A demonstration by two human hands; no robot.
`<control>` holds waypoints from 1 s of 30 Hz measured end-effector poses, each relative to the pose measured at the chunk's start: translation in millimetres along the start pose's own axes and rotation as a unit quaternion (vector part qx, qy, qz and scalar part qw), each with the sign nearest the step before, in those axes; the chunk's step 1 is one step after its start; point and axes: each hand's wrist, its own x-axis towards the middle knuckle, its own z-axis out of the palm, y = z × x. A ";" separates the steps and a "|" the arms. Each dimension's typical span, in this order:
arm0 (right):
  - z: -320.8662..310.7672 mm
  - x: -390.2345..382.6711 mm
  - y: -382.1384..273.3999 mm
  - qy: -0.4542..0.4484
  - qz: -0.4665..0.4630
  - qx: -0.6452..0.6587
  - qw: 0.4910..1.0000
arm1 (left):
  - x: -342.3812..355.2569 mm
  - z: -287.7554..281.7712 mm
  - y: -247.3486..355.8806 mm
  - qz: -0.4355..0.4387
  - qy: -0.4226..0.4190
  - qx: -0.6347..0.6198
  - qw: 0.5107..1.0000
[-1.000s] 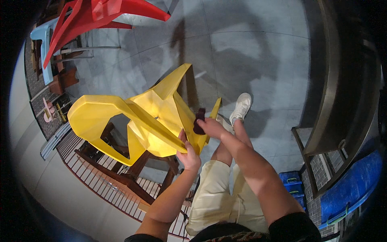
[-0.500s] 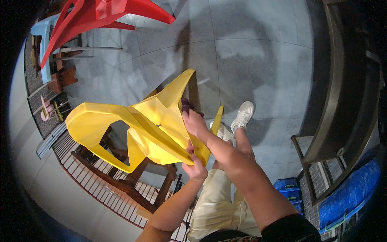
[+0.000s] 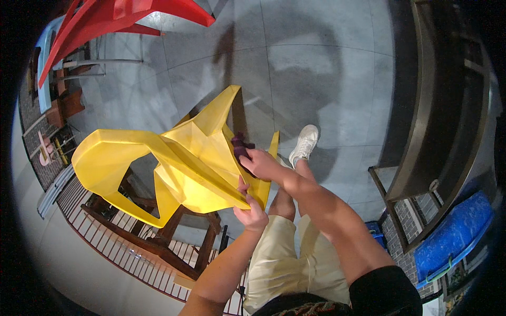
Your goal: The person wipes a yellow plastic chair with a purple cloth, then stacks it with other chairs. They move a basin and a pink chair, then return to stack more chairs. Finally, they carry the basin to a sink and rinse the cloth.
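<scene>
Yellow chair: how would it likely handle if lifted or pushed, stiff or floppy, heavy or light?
The yellow chair is probably stiff, given its sharp creases. It may be light for its size, since its shell looks thin along the edges. Its smooth faces could feel somewhat slippery.

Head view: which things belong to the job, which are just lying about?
Job:
- yellow moulded chair, edge in left grip
- dark purple cloth, in right grip

Lying about:
- red moulded piece
- blue curved piece
</scene>
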 end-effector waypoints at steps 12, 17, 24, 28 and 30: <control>-35.2 -38.5 86.9 -0.184 -0.061 -0.121 0.974 | -3.6 -3.4 -17.7 -0.003 -0.002 -0.045 0.999; -43.1 -4.6 140.0 -0.196 -0.028 -0.127 0.972 | -1.6 -3.3 -13.4 -0.029 -0.025 -0.079 0.996; -55.8 50.2 207.2 -0.207 0.038 -0.179 0.961 | 4.1 5.2 1.3 -0.041 -0.035 -0.125 0.991; -50.3 72.9 271.5 -0.164 0.005 -0.201 0.966 | 7.5 10.4 5.8 -0.047 -0.039 -0.139 0.988; -49.5 87.1 276.5 -0.183 0.053 -0.209 0.959 | 9.5 14.1 11.8 -0.087 -0.024 -0.122 0.988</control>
